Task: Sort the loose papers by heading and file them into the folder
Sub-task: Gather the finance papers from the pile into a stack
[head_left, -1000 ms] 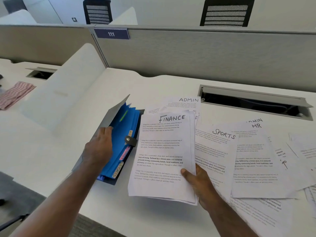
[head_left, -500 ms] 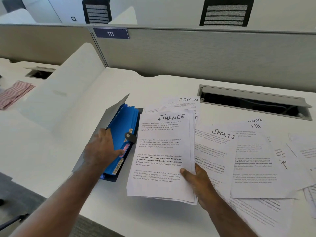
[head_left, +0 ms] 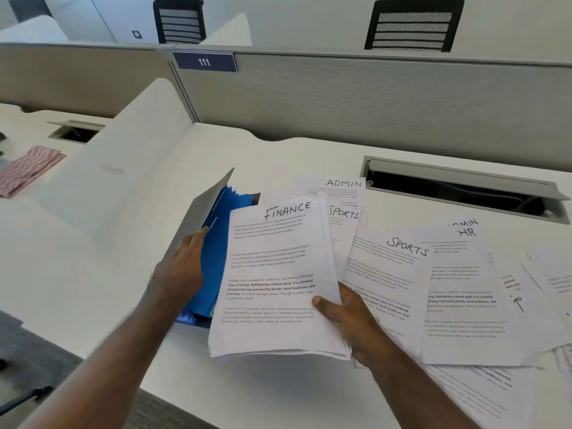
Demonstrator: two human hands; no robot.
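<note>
Head view, from the left: my left hand holds back the grey cover of the folder on the bench, fingers curled into the blue dividers. Beside it, my right hand pinches a sheaf headed Finance, thumb on top, overlapping the folder's edge. Sports sheets and other loose papers lie further right. I judge filing is underway; next, find the matching pocket and slide the sheaf in squarely.

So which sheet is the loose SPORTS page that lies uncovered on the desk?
Start at the white desk and its grey cable hatch. Below it, right of the right hand, lies the white SPORTS-headed sheet. Its whole heading shows, unlike the half-hidden one behind the FINANCE stack.
</note>
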